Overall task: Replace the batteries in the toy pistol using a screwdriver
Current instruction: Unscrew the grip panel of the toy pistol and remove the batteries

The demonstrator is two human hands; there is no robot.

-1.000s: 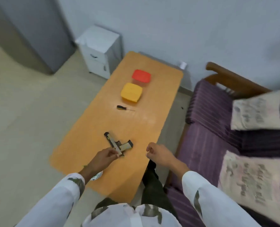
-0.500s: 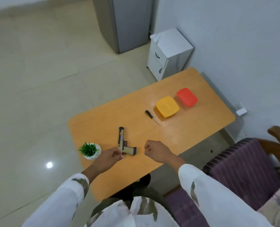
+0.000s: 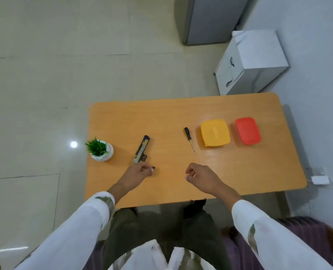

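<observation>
- Orange wood is covering the tabletop, and the toy pistol is lying flat on it toward the near left, its muzzle pointing to the far side.
- The left hand is curling its fingers round the pistol's handle at the near end. The handle is mostly hidden beneath the hand, so this seems to be a light pinch rather than a full clasp.
- The right hand is hovering over the near middle of the tabletop, fingers loosely curled and holding nothing.
- The screwdriver is lying untouched, well apart to the right of the pistol and just left of the yellow box. The red box is sitting to the right of that.
- A small potted plant is standing near the left edge, close to the pistol.
- The step in hand is probably taking up the pistol. Doing it well is meaning a firmer hold, turning the battery cover's screw upward, keeping clear of the plant, and sending the free right hand far for the screwdriver's black handle.
</observation>
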